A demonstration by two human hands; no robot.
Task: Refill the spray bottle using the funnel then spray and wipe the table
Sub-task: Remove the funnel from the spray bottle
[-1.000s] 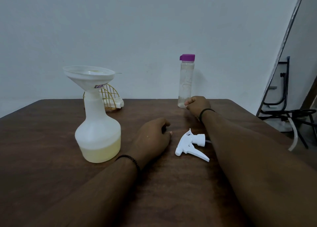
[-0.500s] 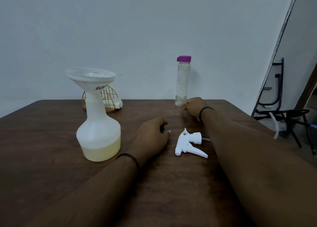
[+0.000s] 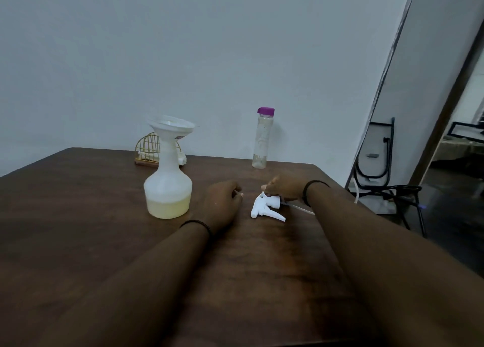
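Spray head (image 3: 267, 207) lies on the table (image 3: 78, 215), right of the spray bottle (image 3: 167, 189) carrying the funnel (image 3: 170, 126). My right hand (image 3: 284, 188) curls at it, grasp unclear; left hand (image 3: 222, 202) is loosely closed, empty. Light, rigid plastic; I would grip its collar.

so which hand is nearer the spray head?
Right. The right hand is on the spray head, fingers at its collar. The left hand rests curled on the table, apart to its left.
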